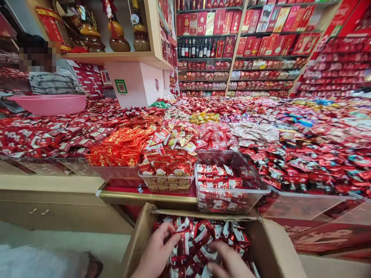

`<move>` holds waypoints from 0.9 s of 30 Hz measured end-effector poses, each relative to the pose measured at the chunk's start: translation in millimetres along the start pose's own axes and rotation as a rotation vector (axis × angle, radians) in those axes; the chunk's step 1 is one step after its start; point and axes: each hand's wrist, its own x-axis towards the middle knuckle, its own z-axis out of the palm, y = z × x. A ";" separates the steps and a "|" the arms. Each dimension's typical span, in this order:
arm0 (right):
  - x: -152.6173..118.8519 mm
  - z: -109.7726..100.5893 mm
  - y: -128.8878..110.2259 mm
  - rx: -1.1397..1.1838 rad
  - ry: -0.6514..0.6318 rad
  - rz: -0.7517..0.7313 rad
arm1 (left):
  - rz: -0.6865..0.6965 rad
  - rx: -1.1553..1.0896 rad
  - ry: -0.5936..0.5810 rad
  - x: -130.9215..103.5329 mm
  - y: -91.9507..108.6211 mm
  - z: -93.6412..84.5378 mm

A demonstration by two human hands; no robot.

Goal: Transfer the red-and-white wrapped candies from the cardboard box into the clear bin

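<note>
The clear bin (252, 190) is only part-filled, packets (207, 169) at its front and room behind, while many lie loose in the cardboard box (278, 247), where the left hand (156, 249) pinches a red packet (183, 244) and the blurred right hand's (232, 263) grip I cannot tell.

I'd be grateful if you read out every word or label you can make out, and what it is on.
"JIAN", apparently a word's ending: packets in the small clear basket.
Too small or blurred: print by the green QR code, on the boxed goods, bottles and other packets.
</note>
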 end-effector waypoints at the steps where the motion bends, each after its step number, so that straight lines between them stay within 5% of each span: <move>1: 1.3 -3.6 -12.3 0.116 -0.002 0.024 | 0.003 -0.091 -0.003 -0.8 7.6 1.7; 4: 8.5 -12.1 -49.0 0.491 -0.055 0.074 | -0.018 -0.299 -0.044 -1.8 28.3 12.1; 8: 15.6 -15.7 -76.8 0.612 0.001 0.076 | -0.038 -0.453 -0.077 -3.0 45.3 26.3; 19: 15.9 -26.2 -75.0 0.593 0.197 0.026 | 0.051 -0.423 -0.184 -4.4 43.5 35.8; 25: 4.6 -35.9 -76.2 0.608 0.199 -0.100 | -0.380 -0.893 -0.415 -8.2 59.3 36.7; 27: -0.8 -37.6 -79.2 0.591 0.185 -0.130 | -0.411 -0.969 -0.385 -8.5 65.7 38.5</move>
